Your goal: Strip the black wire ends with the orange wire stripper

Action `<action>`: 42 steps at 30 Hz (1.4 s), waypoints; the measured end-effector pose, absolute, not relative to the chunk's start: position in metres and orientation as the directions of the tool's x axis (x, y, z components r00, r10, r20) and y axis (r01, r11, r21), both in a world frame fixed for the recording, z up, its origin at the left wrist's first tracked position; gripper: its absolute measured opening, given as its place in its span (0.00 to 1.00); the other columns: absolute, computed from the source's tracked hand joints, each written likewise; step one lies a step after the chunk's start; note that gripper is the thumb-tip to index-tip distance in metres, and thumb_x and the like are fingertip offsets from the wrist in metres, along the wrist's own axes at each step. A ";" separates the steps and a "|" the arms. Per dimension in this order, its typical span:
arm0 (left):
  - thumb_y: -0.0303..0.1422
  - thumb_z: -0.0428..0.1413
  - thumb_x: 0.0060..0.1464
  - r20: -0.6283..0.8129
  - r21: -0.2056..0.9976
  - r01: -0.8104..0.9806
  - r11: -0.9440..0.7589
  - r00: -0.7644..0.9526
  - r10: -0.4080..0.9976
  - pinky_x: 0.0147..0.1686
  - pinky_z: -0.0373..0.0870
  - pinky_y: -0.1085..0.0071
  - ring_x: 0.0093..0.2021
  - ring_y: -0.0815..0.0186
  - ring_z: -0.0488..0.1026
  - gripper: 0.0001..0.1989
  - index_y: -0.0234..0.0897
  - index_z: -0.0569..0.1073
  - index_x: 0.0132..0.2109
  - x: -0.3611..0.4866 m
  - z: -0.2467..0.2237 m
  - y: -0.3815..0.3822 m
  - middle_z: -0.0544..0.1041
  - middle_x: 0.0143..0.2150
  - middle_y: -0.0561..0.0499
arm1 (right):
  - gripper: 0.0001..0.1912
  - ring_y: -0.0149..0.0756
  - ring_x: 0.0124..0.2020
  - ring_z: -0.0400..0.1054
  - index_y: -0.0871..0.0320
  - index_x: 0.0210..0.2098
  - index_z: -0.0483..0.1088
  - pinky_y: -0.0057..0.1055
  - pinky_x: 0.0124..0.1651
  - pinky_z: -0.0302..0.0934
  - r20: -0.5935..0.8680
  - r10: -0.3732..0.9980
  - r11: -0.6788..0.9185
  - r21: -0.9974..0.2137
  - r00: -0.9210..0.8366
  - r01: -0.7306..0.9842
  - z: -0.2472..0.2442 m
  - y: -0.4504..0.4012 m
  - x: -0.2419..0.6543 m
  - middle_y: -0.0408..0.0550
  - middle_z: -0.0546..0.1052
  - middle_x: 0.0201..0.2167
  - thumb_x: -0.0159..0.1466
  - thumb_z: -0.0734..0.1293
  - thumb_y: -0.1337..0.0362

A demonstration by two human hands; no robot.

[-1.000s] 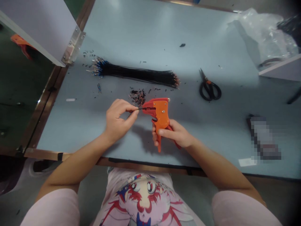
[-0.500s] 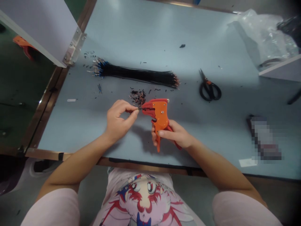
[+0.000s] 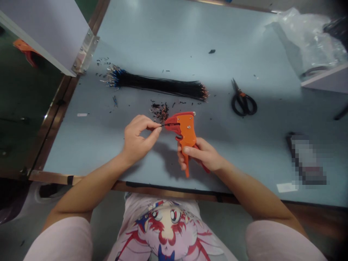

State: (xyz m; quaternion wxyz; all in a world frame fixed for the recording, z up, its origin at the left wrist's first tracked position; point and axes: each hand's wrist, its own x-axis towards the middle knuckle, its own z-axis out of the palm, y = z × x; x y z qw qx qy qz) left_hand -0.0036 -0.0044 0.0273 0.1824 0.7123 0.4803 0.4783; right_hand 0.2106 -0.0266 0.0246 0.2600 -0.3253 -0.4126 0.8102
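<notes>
My right hand [image 3: 199, 154] is wrapped round the handles of an orange and red wire stripper [image 3: 187, 132], its nose pointing left. Between thumb and forefinger, my left hand [image 3: 141, 136] pinches a thin black wire [image 3: 163, 125], whose end reaches the stripper's red jaws. Just behind the jaws lies a small heap of black and copper-coloured scraps [image 3: 160, 111]. Beyond the heap a long bundle of black wires [image 3: 160, 84] stretches across the table, with blue and silvery tips at its left end and coppery tips at its right.
Black-handled scissors [image 3: 243, 101] lie right of the bundle. Farther right are a blurred-out dark object [image 3: 307, 159] and a white slip [image 3: 287, 187]. A clear plastic bag [image 3: 307, 40] sits at the back right. A pale panel [image 3: 49, 32] stands at the left edge of the blue table [image 3: 174, 32].
The stripper's lower handle has swung slightly rightward, and its nose is a little farther from my left fingertips. My left hand keeps pinching the wire.
</notes>
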 end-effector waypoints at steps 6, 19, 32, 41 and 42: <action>0.27 0.57 0.50 0.459 0.719 0.545 -0.432 0.095 0.884 0.32 0.65 0.72 0.29 0.71 0.68 0.03 0.36 0.73 0.29 -0.005 0.027 -0.004 0.73 0.26 0.54 | 0.13 0.30 0.18 0.68 0.62 0.29 0.64 0.27 0.18 0.66 -0.328 0.685 -0.520 -0.845 -0.651 -0.122 0.022 -0.027 0.207 0.42 0.70 0.20 0.61 0.67 0.58; 0.26 0.57 0.48 0.389 0.707 0.609 -0.360 0.091 0.917 0.29 0.63 0.73 0.26 0.72 0.66 0.05 0.36 0.73 0.26 -0.008 0.021 0.003 0.72 0.24 0.55 | 0.17 0.27 0.12 0.61 0.60 0.22 0.62 0.27 0.16 0.63 -0.419 0.680 -0.606 -0.784 -0.602 -0.138 0.016 -0.024 0.206 0.40 0.66 0.14 0.61 0.65 0.56; 0.31 0.61 0.46 0.242 0.842 0.507 -0.185 -0.049 0.969 0.27 0.66 0.74 0.26 0.71 0.71 0.01 0.41 0.78 0.29 -0.019 0.023 0.015 0.77 0.27 0.55 | 0.18 0.41 0.30 0.74 0.63 0.40 0.67 0.37 0.31 0.70 -0.454 0.650 -0.636 -0.764 -0.609 -0.109 0.027 -0.018 0.218 0.51 0.75 0.31 0.57 0.70 0.57; 0.28 0.59 0.46 0.326 0.780 0.552 -0.295 0.044 0.944 0.28 0.66 0.73 0.27 0.71 0.69 0.03 0.40 0.77 0.28 -0.007 0.022 0.007 0.76 0.26 0.55 | 0.15 0.39 0.30 0.74 0.64 0.40 0.66 0.37 0.31 0.71 -0.412 0.634 -0.640 -0.755 -0.654 -0.145 0.027 -0.022 0.213 0.51 0.75 0.30 0.59 0.69 0.60; 0.27 0.59 0.46 0.329 0.781 0.548 -0.300 0.048 0.943 0.28 0.66 0.73 0.27 0.71 0.69 0.03 0.40 0.76 0.28 -0.007 0.022 0.006 0.76 0.26 0.55 | 0.15 0.39 0.30 0.74 0.64 0.40 0.66 0.37 0.31 0.71 -0.410 0.631 -0.638 -0.757 -0.658 -0.140 0.027 -0.023 0.213 0.51 0.75 0.30 0.59 0.69 0.60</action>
